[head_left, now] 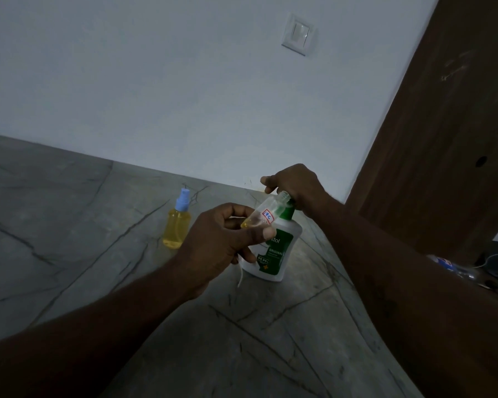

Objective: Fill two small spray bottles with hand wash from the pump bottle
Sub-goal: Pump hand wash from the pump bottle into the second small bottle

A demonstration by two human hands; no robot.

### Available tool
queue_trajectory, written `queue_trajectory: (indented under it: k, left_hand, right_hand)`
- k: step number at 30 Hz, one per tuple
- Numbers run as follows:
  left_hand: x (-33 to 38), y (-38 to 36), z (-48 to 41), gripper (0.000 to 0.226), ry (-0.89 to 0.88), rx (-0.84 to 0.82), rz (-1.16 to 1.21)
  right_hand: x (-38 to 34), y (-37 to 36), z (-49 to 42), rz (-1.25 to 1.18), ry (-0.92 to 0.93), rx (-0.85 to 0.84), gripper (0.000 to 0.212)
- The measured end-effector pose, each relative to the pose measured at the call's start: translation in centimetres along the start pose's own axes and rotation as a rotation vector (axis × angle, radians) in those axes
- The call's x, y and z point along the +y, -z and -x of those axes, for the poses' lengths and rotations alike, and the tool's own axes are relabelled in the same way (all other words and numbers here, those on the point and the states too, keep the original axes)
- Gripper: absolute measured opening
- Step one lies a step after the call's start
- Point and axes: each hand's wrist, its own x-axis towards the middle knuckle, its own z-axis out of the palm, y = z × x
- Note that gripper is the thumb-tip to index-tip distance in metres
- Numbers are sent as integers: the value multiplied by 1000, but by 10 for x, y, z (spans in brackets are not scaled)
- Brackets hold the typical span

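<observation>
My left hand (222,242) grips a small clear spray bottle (266,215), uncapped and tilted, its open neck up against the pump nozzle. A little yellow liquid lies in its lower end. A thin white tube hangs below my left hand. My right hand (295,186) is closed over the pump head of the white and green hand wash bottle (276,254), which stands on the grey marble counter (84,225). A second small spray bottle (176,224), full of yellow liquid and capped with a blue sprayer, stands upright to the left.
A white wall with a light switch (298,34) rises behind the counter. A brown wooden door (443,139) stands at the right. Beyond the counter's curved right edge lie dark items and a white cable (495,258).
</observation>
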Motion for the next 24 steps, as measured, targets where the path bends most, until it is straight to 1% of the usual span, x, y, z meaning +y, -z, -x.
queue_trajectory:
  k: [3, 5, 8, 14, 17, 21, 24]
  left_hand:
    - [-1, -1, 1, 45, -55, 42, -78]
    - [-2, -2, 2, 42, -89, 73, -117]
    - [-4, -3, 1, 37, -106, 102, -104]
    - [-5, -7, 2, 33, -82, 53, -106]
    - [-1, -11, 5, 40, -22, -14, -7]
    - [2, -14, 8, 42, 91, -122, 266]
    - [1, -14, 7, 51, 132, -165, 335]
  right_hand:
    - [-6, 3, 1, 61, 31, -11, 30]
    - [-7, 6, 1, 31, 33, -8, 31]
    - [-4, 4, 4, 0, 18, -20, 31]
    - [-4, 2, 3, 29, 28, -15, 32]
    - [-3, 3, 2, 20, 20, -14, 32]
    - [-3, 1, 2, 20, 13, -21, 33]
    - [-7, 3, 0, 80, 22, -32, 33]
